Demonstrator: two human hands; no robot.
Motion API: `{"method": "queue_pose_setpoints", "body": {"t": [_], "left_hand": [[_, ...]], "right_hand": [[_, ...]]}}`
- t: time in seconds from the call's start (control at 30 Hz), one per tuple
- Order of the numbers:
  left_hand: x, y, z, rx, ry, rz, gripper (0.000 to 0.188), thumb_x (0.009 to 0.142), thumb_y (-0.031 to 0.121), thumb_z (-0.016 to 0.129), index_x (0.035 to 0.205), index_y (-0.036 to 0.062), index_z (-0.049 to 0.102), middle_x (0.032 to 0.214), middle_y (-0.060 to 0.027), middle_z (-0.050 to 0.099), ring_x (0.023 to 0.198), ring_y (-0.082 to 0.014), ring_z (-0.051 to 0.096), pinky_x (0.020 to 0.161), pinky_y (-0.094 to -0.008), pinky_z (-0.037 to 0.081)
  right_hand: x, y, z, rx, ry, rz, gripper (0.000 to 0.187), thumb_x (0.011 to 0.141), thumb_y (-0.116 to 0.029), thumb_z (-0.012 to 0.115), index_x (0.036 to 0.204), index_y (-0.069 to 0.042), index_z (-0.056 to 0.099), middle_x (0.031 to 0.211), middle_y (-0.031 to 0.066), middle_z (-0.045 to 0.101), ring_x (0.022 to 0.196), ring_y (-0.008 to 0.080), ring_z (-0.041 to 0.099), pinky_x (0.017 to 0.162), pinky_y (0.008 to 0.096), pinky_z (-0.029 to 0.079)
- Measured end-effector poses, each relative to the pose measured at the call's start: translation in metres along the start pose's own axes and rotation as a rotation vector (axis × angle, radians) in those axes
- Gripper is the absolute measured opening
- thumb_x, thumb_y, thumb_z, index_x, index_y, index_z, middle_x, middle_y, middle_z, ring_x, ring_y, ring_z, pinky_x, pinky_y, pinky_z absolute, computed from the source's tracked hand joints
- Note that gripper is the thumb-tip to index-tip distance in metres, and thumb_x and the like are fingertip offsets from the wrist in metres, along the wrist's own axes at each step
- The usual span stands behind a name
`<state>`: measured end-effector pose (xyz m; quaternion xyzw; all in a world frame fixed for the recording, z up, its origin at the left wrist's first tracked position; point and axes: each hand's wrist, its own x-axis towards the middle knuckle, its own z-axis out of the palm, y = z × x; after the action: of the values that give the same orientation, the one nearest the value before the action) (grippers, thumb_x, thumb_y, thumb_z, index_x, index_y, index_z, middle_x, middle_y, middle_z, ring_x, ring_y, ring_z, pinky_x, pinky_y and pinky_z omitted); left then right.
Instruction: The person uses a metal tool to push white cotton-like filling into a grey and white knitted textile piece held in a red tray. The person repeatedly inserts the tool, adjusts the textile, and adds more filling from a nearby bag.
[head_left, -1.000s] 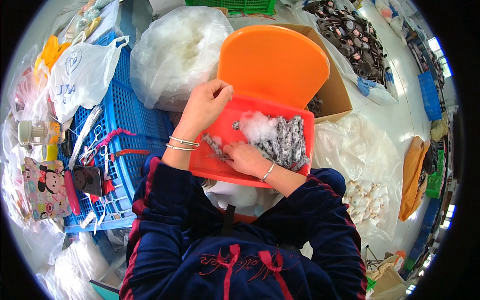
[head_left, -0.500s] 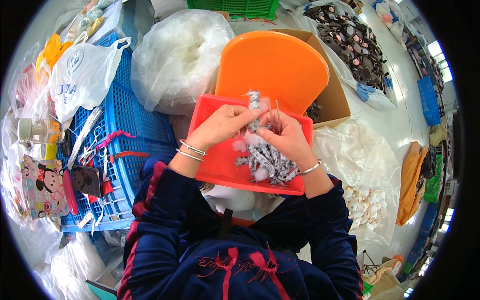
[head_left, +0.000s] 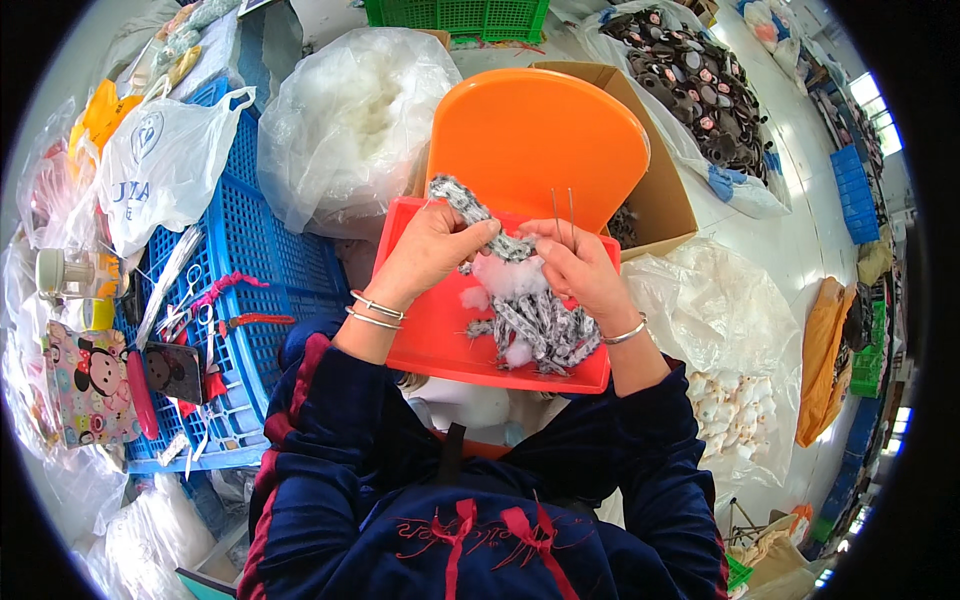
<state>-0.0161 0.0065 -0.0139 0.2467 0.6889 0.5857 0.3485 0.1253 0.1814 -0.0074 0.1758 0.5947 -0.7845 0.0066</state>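
Observation:
A fuzzy grey-and-white fabric tube [head_left: 462, 198] stretches between my hands above a red plastic tray [head_left: 435, 345]. My left hand [head_left: 430, 248] is closed on its middle, thumb on top, with one end sticking up past the fingers. Thumb and forefinger of my right hand [head_left: 583, 272] pinch the other end. Two thin metal prongs [head_left: 563, 215] rise from the right hand; the rest of that tool is hidden by the fingers. Below lies a tuft of white stuffing [head_left: 510, 277] over a heap of similar grey-and-white pieces [head_left: 548, 332].
Behind the tray stand an orange chair back [head_left: 540, 140] and a cardboard box [head_left: 665, 215]. To the left, a blue crate [head_left: 235, 300] carries scissors [head_left: 205, 318] and a pouch [head_left: 95, 385]. Bags of stuffing [head_left: 355, 130] and of dark parts [head_left: 695, 90] lie farther off.
My left hand has drawn the tube leftward, so it now slants between the hands instead of standing upright. My right hand has shifted slightly right, and more white stuffing shows beneath.

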Motion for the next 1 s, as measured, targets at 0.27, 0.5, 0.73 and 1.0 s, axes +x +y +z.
{"method": "queue_pose_setpoints", "body": {"t": [0.27, 0.5, 0.73, 1.0], "left_hand": [[-0.004, -0.007, -0.003, 0.224, -0.348, 0.186, 0.037, 0.084, 0.034, 0.073, 0.094, -0.0012, 0.068, 0.076, -0.0034, 0.065, 0.070, -0.0100, 0.060, 0.063, -0.0263, 0.048], [-0.003, -0.018, 0.028, -0.082, -0.193, 0.040, 0.036, 0.091, 0.023, 0.067, 0.118, -0.0005, 0.064, 0.090, -0.0035, 0.069, 0.074, -0.0087, 0.062, 0.067, -0.0250, 0.050], [-0.003, -0.001, 0.016, -0.177, -0.078, -0.026, 0.023, 0.094, 0.021, 0.063, 0.101, 0.0008, 0.070, 0.077, -0.0018, 0.069, 0.061, -0.0071, 0.061, 0.056, -0.0212, 0.046], [0.000, -0.003, 0.005, -0.229, 0.017, -0.028, 0.028, 0.095, 0.026, 0.061, 0.096, -0.0002, 0.071, 0.075, -0.0064, 0.071, 0.056, -0.0082, 0.061, 0.050, -0.0231, 0.047]], "right_hand": [[0.006, 0.008, 0.001, -0.130, 0.073, -0.051, 0.011, 0.095, -0.011, 0.060, 0.097, 0.000, 0.060, 0.073, -0.0007, 0.059, 0.046, 0.0007, 0.036, 0.043, 0.0186, 0.028], [0.005, 0.006, 0.006, -0.134, 0.011, -0.085, 0.013, 0.095, -0.015, 0.062, 0.092, -0.002, 0.062, 0.073, -0.0016, 0.060, 0.057, 0.0025, 0.045, 0.050, 0.0201, 0.035], [0.004, 0.006, -0.010, -0.209, 0.122, -0.029, 0.015, 0.096, -0.016, 0.059, 0.095, -0.002, 0.059, 0.072, -0.0017, 0.055, 0.066, 0.0049, 0.048, 0.059, 0.0223, 0.039], [-0.001, 0.001, -0.015, -0.533, -0.028, -0.152, 0.017, 0.096, -0.012, 0.058, 0.107, 0.001, 0.061, 0.083, -0.0019, 0.059, 0.075, 0.0043, 0.052, 0.066, 0.0221, 0.043]]}}
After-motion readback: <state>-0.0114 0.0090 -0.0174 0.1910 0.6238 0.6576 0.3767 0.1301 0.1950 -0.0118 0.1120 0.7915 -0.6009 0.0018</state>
